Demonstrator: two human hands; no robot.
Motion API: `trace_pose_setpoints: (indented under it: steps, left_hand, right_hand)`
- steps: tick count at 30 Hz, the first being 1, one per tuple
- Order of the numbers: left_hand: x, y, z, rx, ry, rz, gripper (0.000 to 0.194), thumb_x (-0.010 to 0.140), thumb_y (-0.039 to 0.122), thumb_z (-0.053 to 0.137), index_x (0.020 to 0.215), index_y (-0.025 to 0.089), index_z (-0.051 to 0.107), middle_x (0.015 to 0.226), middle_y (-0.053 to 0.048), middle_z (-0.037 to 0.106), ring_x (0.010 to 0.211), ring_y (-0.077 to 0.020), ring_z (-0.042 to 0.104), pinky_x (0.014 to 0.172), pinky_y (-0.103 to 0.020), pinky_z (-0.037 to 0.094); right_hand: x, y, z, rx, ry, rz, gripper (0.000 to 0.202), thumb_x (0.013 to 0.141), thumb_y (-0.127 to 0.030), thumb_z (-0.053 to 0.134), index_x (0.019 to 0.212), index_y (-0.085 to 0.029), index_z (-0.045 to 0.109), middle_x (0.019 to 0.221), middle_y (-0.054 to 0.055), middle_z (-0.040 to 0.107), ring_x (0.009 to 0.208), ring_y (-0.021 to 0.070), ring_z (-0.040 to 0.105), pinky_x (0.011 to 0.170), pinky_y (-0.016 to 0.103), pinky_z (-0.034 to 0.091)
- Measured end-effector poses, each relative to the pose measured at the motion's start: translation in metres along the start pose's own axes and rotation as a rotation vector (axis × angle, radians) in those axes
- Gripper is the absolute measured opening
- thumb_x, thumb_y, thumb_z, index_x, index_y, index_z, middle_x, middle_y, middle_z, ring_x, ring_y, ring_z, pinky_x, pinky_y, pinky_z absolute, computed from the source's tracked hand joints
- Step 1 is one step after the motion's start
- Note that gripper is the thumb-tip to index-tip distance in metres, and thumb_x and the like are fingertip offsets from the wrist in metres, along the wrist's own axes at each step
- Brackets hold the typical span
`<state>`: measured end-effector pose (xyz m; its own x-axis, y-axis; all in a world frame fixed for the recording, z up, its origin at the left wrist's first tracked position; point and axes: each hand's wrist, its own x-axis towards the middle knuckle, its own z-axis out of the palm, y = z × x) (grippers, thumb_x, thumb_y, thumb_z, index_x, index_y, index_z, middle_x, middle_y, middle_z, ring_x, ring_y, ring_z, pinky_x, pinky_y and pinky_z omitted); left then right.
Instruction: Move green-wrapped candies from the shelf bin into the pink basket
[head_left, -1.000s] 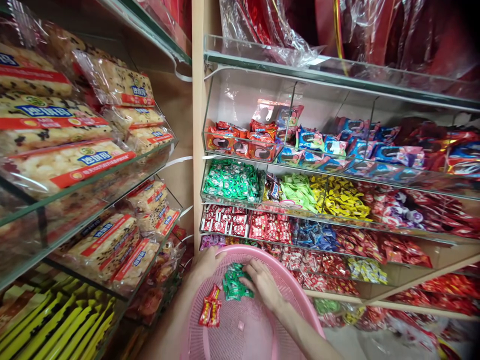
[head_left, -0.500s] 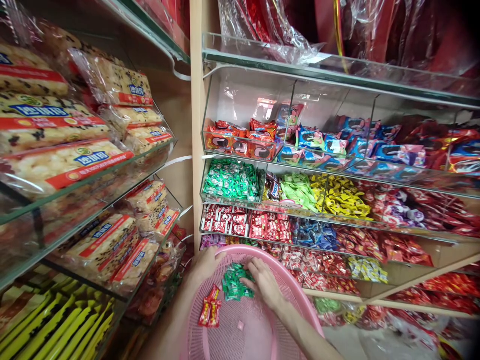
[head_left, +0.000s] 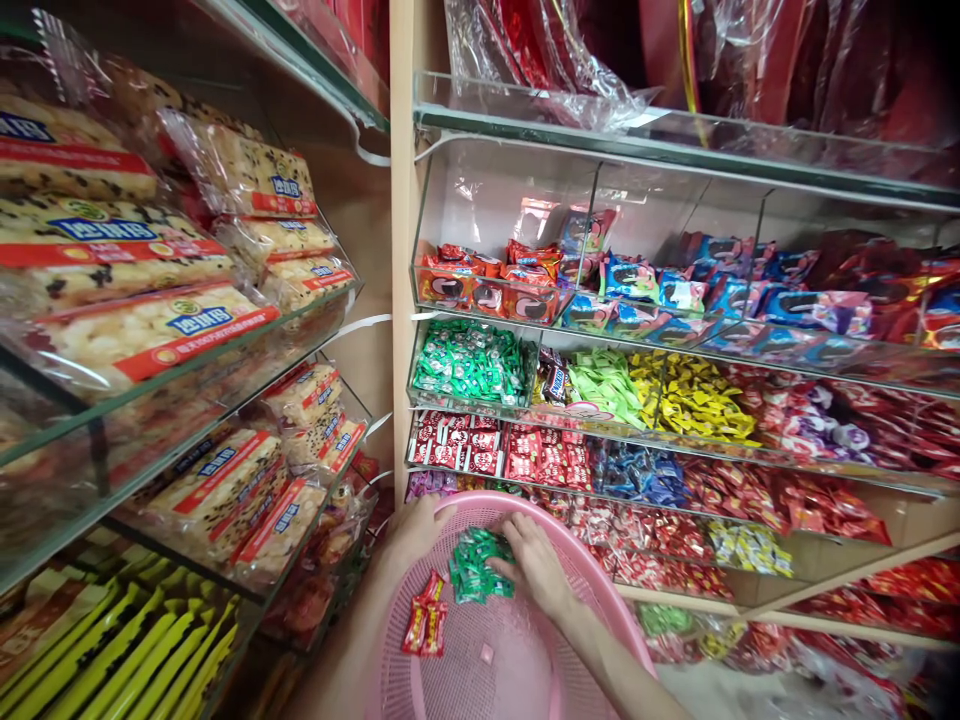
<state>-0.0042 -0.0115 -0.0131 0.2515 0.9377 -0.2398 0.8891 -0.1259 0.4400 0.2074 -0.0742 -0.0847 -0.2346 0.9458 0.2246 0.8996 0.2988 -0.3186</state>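
Note:
My left hand is closed over the far left rim of a pink plastic basket. Inside the basket, at its far side, lies a pile of green-wrapped candies. My right hand rests at the right edge of that pile, with its thumb and fingers apart and touching the candies. Several red-and-yellow wrapped candies lie to the left of the green ones, apart from both hands. A small pale pink square shows on the basket floor.
Ahead, a bin of green candies sits on tiered clear shelves, beside yellow-wrapped candies and red packets. Glass-edged shelves on the left hold wrapped puffed-rice bars. A wooden post stands between the two shelf units.
The whole view has shifted slightly, so everything sits a little further right. My hands and the candies in the basket hold nearly the same places relative to each other.

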Motion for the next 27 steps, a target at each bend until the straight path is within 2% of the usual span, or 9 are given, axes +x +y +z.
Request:
trace_pose_setpoints:
  steps: [6, 9, 12, 16, 18, 21, 24, 27]
  left_hand:
    - [0.000, -0.001, -0.001, -0.001, 0.006, 0.000, 0.044, 0.092, 0.048, 0.037, 0.110, 0.018, 0.064, 0.111, -0.013, 0.071, 0.105, -0.0262, 0.065, 0.079, -0.029, 0.044]
    - [0.001, -0.005, 0.001, -0.013, 0.014, 0.001, 0.042, 0.092, 0.047, 0.037, 0.107, 0.020, 0.065, 0.109, -0.011, 0.072, 0.104, -0.0251, 0.066, 0.077, -0.028, 0.044]
    - [0.003, -0.011, 0.003, -0.034, 0.029, -0.013, 0.042, 0.092, 0.049, 0.036, 0.104, 0.022, 0.066, 0.106, -0.010, 0.072, 0.102, -0.0243, 0.067, 0.075, -0.027, 0.043]
    - [0.005, -0.014, 0.004, -0.035, 0.019, -0.044, 0.044, 0.092, 0.051, 0.035, 0.105, 0.022, 0.066, 0.107, -0.012, 0.072, 0.101, -0.0259, 0.067, 0.073, -0.028, 0.043]
    - [0.005, -0.012, 0.003, -0.024, 0.018, -0.042, 0.044, 0.092, 0.050, 0.036, 0.106, 0.021, 0.066, 0.108, -0.012, 0.072, 0.103, -0.0257, 0.066, 0.075, -0.028, 0.043]
    - [0.006, -0.010, 0.002, -0.018, 0.015, -0.040, 0.043, 0.092, 0.049, 0.036, 0.109, 0.021, 0.065, 0.110, -0.012, 0.071, 0.104, -0.0261, 0.066, 0.076, -0.028, 0.043]
    - [0.009, -0.011, 0.002, -0.027, 0.017, -0.058, 0.044, 0.091, 0.049, 0.036, 0.110, 0.022, 0.064, 0.110, -0.012, 0.071, 0.103, -0.0267, 0.066, 0.075, -0.029, 0.043]
    - [0.011, -0.015, 0.003, -0.037, 0.019, -0.069, 0.044, 0.091, 0.051, 0.036, 0.109, 0.023, 0.064, 0.109, -0.011, 0.072, 0.103, -0.0261, 0.066, 0.074, -0.028, 0.042]
  right_hand:
    - [-0.001, 0.002, 0.004, -0.015, -0.002, -0.016, 0.025, 0.085, -0.035, 0.064, 0.106, -0.021, 0.059, 0.104, 0.007, 0.057, 0.098, 0.0251, 0.055, 0.085, 0.038, 0.047]
    - [0.006, -0.001, -0.006, -0.021, 0.007, -0.066, 0.028, 0.086, -0.042, 0.063, 0.105, -0.021, 0.059, 0.102, 0.007, 0.058, 0.094, 0.0247, 0.057, 0.082, 0.038, 0.048]
    - [0.027, -0.007, -0.035, -0.033, 0.084, -0.131, 0.028, 0.091, -0.044, 0.055, 0.102, -0.019, 0.059, 0.098, 0.008, 0.059, 0.090, 0.0233, 0.057, 0.079, 0.037, 0.048]
    - [0.078, -0.018, -0.096, -0.081, 0.267, -0.176, 0.023, 0.098, -0.033, 0.042, 0.106, -0.018, 0.058, 0.100, 0.010, 0.062, 0.092, 0.0217, 0.058, 0.081, 0.034, 0.047]
    - [0.106, -0.024, -0.124, -0.190, 0.299, -0.083, 0.023, 0.098, -0.028, 0.040, 0.107, -0.016, 0.058, 0.099, 0.011, 0.064, 0.093, 0.0215, 0.060, 0.079, 0.031, 0.047]
    - [0.143, -0.034, -0.150, -0.390, 0.199, 0.142, 0.022, 0.096, -0.024, 0.044, 0.106, -0.014, 0.061, 0.096, 0.012, 0.067, 0.092, 0.0221, 0.064, 0.072, 0.027, 0.046]
    - [0.171, -0.044, -0.159, -0.484, 0.078, 0.322, 0.026, 0.094, -0.030, 0.049, 0.103, -0.012, 0.066, 0.096, 0.016, 0.069, 0.092, 0.0248, 0.067, 0.072, 0.027, 0.048]
    - [0.187, -0.051, -0.159, -0.478, 0.023, 0.420, 0.025, 0.089, -0.030, 0.057, 0.101, -0.013, 0.070, 0.103, 0.018, 0.069, 0.096, 0.0257, 0.068, 0.074, 0.028, 0.050]
